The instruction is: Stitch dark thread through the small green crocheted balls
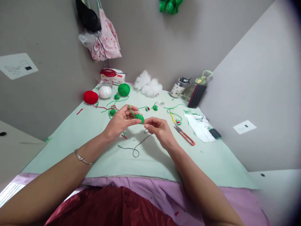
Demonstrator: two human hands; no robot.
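Between the thumb and fingers of my left hand (123, 118) is a small green crocheted piece (139, 118), with a green yarn tail rising over the fingers. My right hand (158, 128) is pinched closed at the piece's right side. A dark thread (135, 148) trails from those right fingertips and loops onto the table. Whether a needle is in the pinch is too small to make out. Orange-handled thread snips (185, 136) lie to the right of my right hand, below a yellow-handled crochet hook (173, 118).
Red yarn (90, 97), white yarn (105, 92) and green yarn (124, 89) balls sit back left. White stuffing (148, 84) lies at the wall. A pen cup (178, 88), bottle (201, 80) and phone (197, 96) stand back right. White tissue (199, 128) and yarn scraps lie at right.
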